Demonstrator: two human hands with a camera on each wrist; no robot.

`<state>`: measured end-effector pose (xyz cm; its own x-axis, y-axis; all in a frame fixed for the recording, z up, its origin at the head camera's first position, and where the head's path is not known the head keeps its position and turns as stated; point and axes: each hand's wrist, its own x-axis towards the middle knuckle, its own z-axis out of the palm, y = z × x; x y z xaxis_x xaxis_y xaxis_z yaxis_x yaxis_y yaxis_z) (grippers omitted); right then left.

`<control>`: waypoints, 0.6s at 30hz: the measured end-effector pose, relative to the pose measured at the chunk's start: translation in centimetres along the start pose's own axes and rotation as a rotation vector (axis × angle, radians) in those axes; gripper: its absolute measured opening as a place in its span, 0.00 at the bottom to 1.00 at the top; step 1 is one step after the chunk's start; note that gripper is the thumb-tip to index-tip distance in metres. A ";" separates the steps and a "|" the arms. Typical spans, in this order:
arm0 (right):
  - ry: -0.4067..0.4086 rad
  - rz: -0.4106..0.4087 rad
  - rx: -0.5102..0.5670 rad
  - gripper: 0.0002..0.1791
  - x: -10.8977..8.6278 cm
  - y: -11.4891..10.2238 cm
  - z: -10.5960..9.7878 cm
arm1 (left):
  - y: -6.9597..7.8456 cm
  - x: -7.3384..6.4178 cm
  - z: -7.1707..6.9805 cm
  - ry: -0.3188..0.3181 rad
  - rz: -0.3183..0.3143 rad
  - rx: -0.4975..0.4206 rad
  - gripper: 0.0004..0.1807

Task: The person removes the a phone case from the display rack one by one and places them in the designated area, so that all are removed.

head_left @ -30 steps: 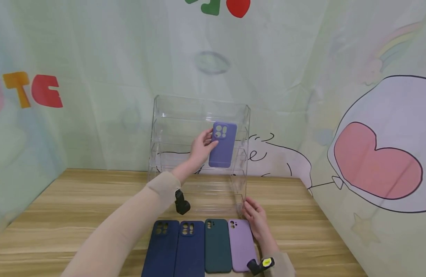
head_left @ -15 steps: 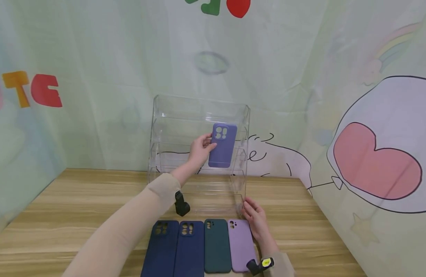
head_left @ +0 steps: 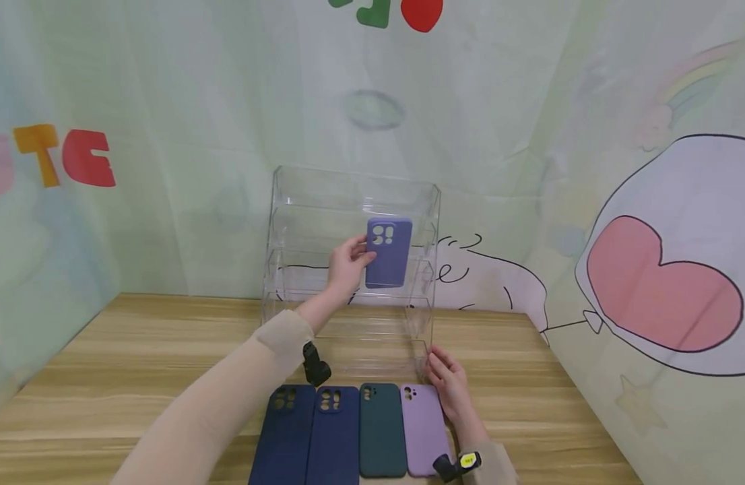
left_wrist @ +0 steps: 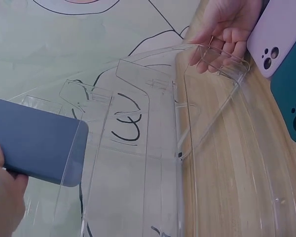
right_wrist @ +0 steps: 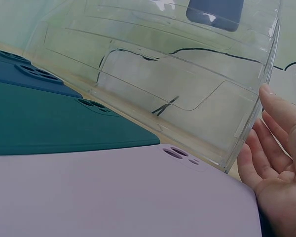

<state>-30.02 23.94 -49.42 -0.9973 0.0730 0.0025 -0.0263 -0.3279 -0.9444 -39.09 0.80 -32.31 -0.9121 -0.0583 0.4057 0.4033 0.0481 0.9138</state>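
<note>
My left hand (head_left: 346, 268) pinches the left edge of a purple-blue phone case (head_left: 389, 252), with the thumb on its front. The case stands nearly upright at the middle tiers of a clear tiered display rack (head_left: 320, 183), toward its right side. In the left wrist view, the lower end of the case (left_wrist: 44, 143) overlaps a clear tier panel. My right hand (head_left: 450, 387) rests its loosely bent fingers against the rack's lower right side. The right wrist view shows the thumb (right_wrist: 281, 106) by the rack's side edge.
Before the rack lie two navy phone cases (head_left: 281, 438) (head_left: 333, 441), a dark green one (head_left: 382, 431) and a lilac one (head_left: 424, 431), side by side on the wooden table (head_left: 184, 350). A printed curtain (head_left: 197, 135) hangs close behind the rack.
My left hand has moved the purple-blue case slightly left, and its lower edge sits a little higher. The right hand stays at the rack's side.
</note>
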 end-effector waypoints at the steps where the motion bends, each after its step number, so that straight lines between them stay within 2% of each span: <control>1: 0.002 -0.002 -0.002 0.13 0.0 0.0 0.0 | 0.0 -0.1 -0.2 0.001 0.009 -0.007 0.22; 7: 0.006 -0.006 -0.007 0.14 0.2 0.1 0.0 | 0.2 -0.7 -1.7 0.030 0.050 -0.070 0.21; 13: -0.002 -0.007 0.008 0.11 0.2 -0.1 0.0 | 0.5 -1.5 -3.4 0.083 0.051 -0.107 0.20; 18: 0.009 0.006 0.013 0.11 0.2 -0.4 0.0 | 0.8 -2.4 -4.5 0.083 0.043 -0.114 0.20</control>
<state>-30.23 24.04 -49.08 -0.9968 0.0792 -0.0060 -0.0214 -0.3403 -0.9401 -36.22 -3.50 -32.50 -0.8867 -0.1416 0.4401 0.4515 -0.0609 0.8902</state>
